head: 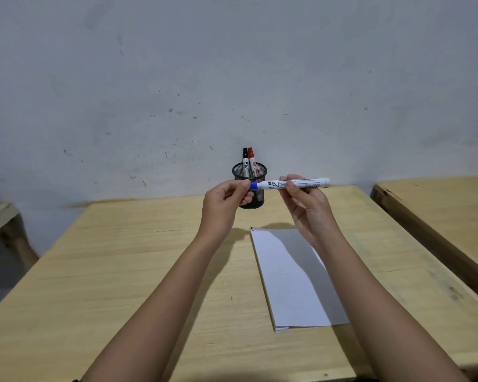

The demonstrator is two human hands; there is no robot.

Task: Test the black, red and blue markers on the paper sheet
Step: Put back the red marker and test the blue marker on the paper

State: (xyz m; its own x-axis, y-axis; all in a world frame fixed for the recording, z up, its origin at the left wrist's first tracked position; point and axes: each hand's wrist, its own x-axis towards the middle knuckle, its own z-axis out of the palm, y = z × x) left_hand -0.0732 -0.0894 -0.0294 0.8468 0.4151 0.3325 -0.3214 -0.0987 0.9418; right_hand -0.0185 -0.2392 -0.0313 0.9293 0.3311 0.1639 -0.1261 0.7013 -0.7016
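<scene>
Head view: right hand [304,205] pinches the blue marker [295,183] barrel level above the paper sheet [295,285], left hand [226,202] fingertips pinching its cap [254,186]. Best pull straight along the barrel — no twisting — holding the barrel firm.

Mesh cup [249,186] behind paper sheet [293,277] on table [122,271]

A plain classroom or study room. 2 bare wooden desks [149,271] stand against a scuffed grey wall [232,64], with a mesh pen holder [249,186].
</scene>
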